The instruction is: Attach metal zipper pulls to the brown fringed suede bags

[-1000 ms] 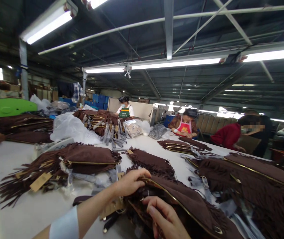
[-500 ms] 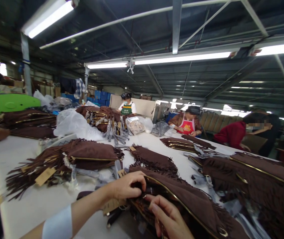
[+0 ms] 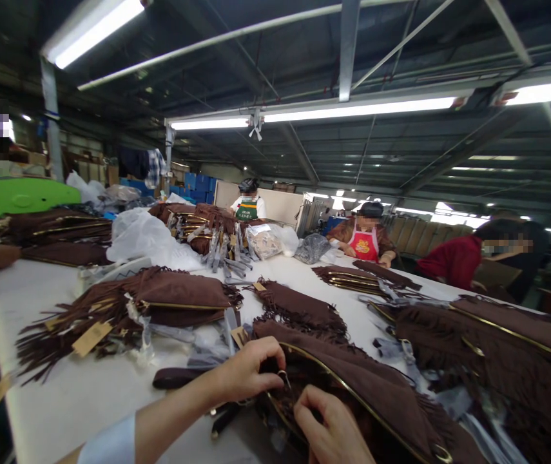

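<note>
Brown fringed bag (image 3: 381, 393) lies under both hands; left grip (image 3: 251, 367) pinches its ring; right grip (image 3: 326, 428) unclear.

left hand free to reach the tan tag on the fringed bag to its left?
Probably yes. The left hand grips the near bag, but only bare table and loose fringe lie between it and the tag.

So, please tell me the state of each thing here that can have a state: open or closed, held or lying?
Brown fringed bag: open at the top, held by both hands.
Left hand: fingers closed on the bag's rim.
Right hand: fingers curled at the bag's opening.
Second fringed bag: zipped shut, lying flat.
Ceiling lamps: on.
</note>
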Demonstrator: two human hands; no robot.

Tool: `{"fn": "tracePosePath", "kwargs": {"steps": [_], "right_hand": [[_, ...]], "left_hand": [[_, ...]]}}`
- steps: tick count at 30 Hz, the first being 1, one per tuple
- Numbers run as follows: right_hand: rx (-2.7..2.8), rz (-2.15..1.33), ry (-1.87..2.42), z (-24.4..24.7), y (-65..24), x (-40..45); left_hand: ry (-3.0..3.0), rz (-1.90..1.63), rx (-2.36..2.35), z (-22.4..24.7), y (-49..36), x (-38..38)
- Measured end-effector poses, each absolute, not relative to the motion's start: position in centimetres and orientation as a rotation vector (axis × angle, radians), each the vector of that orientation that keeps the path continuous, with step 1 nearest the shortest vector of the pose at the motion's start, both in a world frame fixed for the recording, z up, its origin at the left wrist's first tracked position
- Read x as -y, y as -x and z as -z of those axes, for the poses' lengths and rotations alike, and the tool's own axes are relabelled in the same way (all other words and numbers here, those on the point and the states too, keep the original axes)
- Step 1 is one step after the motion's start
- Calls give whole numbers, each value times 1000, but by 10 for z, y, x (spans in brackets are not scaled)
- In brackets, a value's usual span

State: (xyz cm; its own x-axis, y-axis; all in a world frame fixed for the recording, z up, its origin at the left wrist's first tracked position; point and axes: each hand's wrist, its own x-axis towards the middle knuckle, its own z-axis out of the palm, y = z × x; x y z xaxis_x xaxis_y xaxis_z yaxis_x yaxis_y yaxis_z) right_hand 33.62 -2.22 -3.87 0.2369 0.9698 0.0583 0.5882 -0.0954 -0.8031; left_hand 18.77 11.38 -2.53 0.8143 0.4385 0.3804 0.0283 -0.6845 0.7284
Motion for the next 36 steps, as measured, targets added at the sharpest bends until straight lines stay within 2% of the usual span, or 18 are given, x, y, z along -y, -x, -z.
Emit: {"fn": "tracePosePath", "kwargs": {"steps": [10,18,20,24,27,31,36], "right_hand": [[1427,-558,1814,38,-326,18],[1490,-478,1802,37,-326,22],[1564,-328,1789,36,-334,27],[1694,219,1758,31,-351,37],[1728,410,1629,23,-351,42],[1570,269,1381,10,-338,49],[1216,-90,1391,8,-332,48]], "left_hand": [[-2283,-687,-242,23,-183,-111],[-2559,-655,-155,21,-181,-109],[-2646,-623,-179,12,-180,-104],[-2951,-594,-319,-20,-173,-81],[-3027,-683,-554,-40,-171,-55],[-2593,-767,-482,-43,-174,-24],[-2068,-555,-284,-28,-186,-15]]}}
